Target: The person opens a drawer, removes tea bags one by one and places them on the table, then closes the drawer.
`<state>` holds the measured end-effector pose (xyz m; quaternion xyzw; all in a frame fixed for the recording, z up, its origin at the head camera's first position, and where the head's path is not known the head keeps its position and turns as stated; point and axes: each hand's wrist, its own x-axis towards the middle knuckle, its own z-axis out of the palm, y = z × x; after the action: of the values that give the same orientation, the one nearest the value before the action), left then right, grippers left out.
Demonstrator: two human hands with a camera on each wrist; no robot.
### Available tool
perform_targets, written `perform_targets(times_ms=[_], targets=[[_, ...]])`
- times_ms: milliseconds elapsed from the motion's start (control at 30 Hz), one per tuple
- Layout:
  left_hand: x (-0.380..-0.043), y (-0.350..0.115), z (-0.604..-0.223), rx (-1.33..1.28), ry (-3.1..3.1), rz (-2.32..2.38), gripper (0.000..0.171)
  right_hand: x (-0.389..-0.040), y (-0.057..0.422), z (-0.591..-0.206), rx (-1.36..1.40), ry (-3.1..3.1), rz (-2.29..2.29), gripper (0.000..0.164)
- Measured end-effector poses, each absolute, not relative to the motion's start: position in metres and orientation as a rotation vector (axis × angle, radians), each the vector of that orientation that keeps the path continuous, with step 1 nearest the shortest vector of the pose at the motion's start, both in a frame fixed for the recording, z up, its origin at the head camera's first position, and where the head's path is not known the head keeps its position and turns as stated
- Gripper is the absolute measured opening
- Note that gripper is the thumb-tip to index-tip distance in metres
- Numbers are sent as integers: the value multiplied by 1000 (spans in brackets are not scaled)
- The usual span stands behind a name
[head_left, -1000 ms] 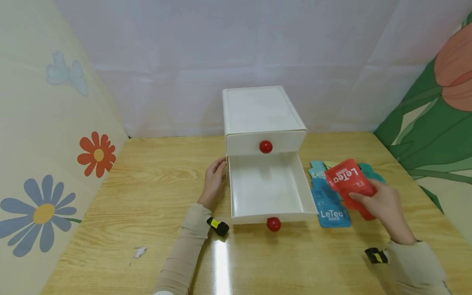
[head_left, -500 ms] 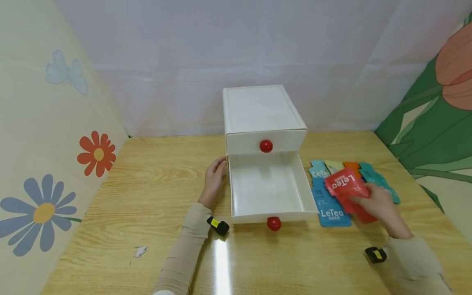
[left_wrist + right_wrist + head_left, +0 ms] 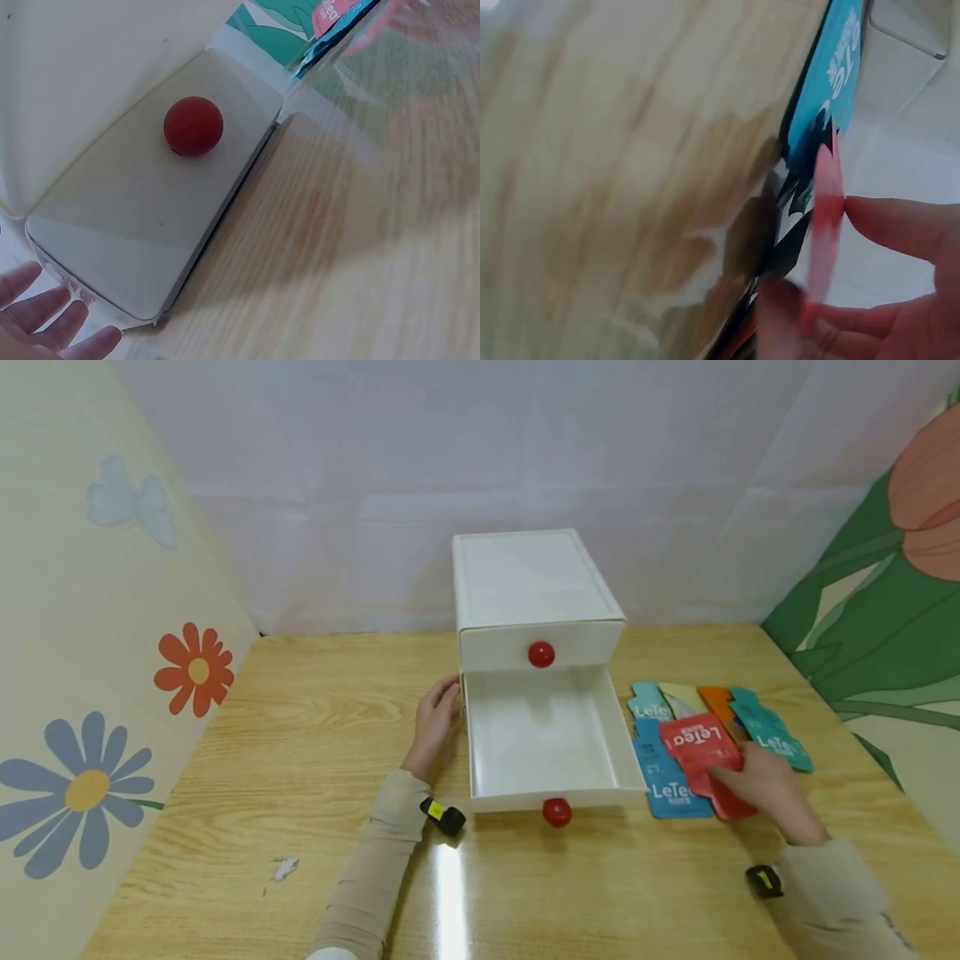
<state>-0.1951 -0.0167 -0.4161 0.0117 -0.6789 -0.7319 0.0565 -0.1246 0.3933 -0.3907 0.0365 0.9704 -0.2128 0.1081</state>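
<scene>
My right hand [image 3: 768,785] pinches a red LeTea packet [image 3: 697,739] between thumb and fingers, close over other packets on the table. In the right wrist view this packet [image 3: 826,225] appears edge-on and blurred. More red packet [image 3: 731,802] shows below my thumb. Under and left of it lie a blue LeTea packet [image 3: 675,797] and a light teal one [image 3: 648,703]. My left hand [image 3: 435,722] rests with extended fingers at the left side of a white two-drawer box [image 3: 536,577]. Its lower drawer [image 3: 540,735] is pulled out and holds nothing; the upper one is closed.
Yellow [image 3: 684,695], orange [image 3: 716,700] and green LeTea packets [image 3: 772,735] lie behind and right of the red one. Round red knobs [image 3: 557,812] stick out from the drawer fronts. A white curtain [image 3: 337,527] hangs behind the wooden table [image 3: 315,735].
My right hand has lowered the red packet toward the pile and shifted slightly left, uncovering the orange and green packets. The left hand has stayed at the box's side.
</scene>
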Motion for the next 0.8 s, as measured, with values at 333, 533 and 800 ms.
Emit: perform_targets(times_ms=[333,533,800], targets=[[-185,-17,-398,14,-2089,-2235,33,-116,391,-388,85,2960,-512,68],[-196,-19,-414,5,-2083,-2227,34,-115,387,-387,62,3007,-526,72],[-194,-18,-415,15,-2098,-2190,33,-111,371,-379,6,3095,-582,68]])
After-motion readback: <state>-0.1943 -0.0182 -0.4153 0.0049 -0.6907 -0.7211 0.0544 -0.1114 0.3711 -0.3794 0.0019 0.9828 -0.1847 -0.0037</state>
